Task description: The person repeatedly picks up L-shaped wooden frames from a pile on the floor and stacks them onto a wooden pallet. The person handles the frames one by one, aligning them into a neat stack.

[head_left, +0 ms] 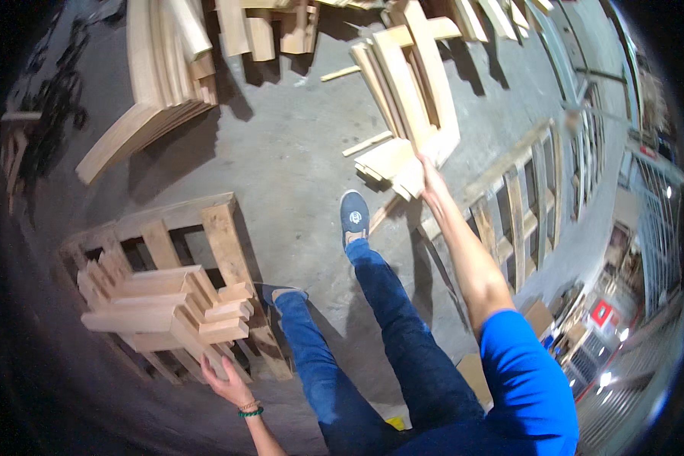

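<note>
Out wide with both hands, well apart: at near left, loosely open with the left hand (232, 387), right at the near end of the wooden pieces (140, 302) stacked on the pallet (226, 235); over at far right, touching the near end of the boards (387, 158) with the right hand (433, 181), cannot tell whether clamped on

Woodworking workshop, grey concrete floor (296, 144), slatted wooden pallets (225, 237), stacked shaped timber pieces (138, 318)

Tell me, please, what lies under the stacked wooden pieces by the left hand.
The stacked pieces rest on a wooden pallet; several slats show around them, but the parts directly beneath are covered.
</note>
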`<state>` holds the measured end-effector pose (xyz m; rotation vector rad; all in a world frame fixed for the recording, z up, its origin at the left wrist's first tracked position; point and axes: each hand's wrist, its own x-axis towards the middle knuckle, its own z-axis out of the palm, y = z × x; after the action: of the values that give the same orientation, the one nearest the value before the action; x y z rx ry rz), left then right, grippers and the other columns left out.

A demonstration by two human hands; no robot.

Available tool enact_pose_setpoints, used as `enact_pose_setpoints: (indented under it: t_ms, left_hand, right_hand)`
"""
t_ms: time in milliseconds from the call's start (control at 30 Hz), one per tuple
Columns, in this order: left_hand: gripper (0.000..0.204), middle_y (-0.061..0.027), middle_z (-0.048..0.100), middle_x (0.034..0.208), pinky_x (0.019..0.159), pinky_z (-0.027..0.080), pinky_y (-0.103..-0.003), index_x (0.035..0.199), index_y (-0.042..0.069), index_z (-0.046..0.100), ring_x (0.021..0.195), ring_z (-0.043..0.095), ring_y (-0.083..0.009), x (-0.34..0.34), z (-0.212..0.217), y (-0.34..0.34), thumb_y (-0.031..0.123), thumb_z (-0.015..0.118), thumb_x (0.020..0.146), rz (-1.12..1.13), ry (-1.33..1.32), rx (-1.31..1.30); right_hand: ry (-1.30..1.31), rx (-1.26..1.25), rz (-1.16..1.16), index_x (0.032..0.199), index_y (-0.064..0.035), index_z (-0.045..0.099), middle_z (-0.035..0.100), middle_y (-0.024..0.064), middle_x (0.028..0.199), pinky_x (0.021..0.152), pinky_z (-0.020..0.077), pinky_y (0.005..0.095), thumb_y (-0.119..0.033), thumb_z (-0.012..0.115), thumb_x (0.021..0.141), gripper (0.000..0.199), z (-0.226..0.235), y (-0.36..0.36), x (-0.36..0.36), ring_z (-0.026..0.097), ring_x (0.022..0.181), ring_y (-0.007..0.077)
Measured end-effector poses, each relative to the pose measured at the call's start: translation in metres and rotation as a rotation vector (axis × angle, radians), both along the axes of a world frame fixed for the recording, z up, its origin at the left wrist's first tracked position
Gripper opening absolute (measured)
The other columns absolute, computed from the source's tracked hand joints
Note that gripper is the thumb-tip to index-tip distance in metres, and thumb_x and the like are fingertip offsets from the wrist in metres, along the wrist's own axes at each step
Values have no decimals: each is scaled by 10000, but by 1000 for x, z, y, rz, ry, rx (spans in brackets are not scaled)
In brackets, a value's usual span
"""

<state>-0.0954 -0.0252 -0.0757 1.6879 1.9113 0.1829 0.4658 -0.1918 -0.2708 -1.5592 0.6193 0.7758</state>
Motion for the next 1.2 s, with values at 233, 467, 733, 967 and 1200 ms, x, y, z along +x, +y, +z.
enact_pose_setpoints:
  t_ms: [233, 467, 733, 967, 1200]
  left_hand:
    - [441, -140, 539, 1195, 969, 373, -406, 1164, 51, 528, 1138, 489, -318, 71, 47, 40, 167, 669, 762, -545, -57, 91]
    - [783, -118, 345, 1404, 1019, 288, -529, 1316, 172, 425, 1290, 327, -311, 75, 141, 98, 357, 770, 638, -713, 254, 150]
    - [758, -170, 592, 1085, 977, 379, -382, 1327, 69, 360, 1090, 520, -345, -99, 113, 79, 192, 718, 669, -45, -310, -330]
    - [737, -162, 464, 1195, 928, 390, -332, 1296, -59, 296, 1076, 476, -269, -135, 5, 84, 159, 705, 724, 816, -853, 141]
    - [770, -162, 403, 1284, 1002, 328, -323, 1325, -56, 264, 1151, 423, -241, -178, -52, 133, 119, 712, 724, 999, -541, 188]
  right_hand:
    - [35, -144, 499, 1216, 47, 460, 546, 102, 1123, 889, 405, 311, -235, 585, 852, 477, 167, -62, -152, 518, 1028, 178]
    - [-424, -570, 1513, 1113, -53, 519, 631, 168, 904, 766, 468, 387, -272, 739, 612, 589, 267, 49, -196, 621, 842, 310]
    - [-1091, 20, 2165, 1269, -124, 431, 589, 120, 1068, 634, 515, 358, -280, 784, 595, 777, 308, 267, -279, 636, 785, 262]
    - [-1149, 50, 1943, 1247, -152, 479, 544, 107, 1181, 736, 520, 374, -154, 725, 655, 641, 274, 270, -330, 605, 951, 293]
    - [-717, -140, 1947, 1115, -93, 576, 607, 137, 1039, 752, 481, 395, -158, 642, 748, 379, 216, 189, -348, 595, 924, 332]
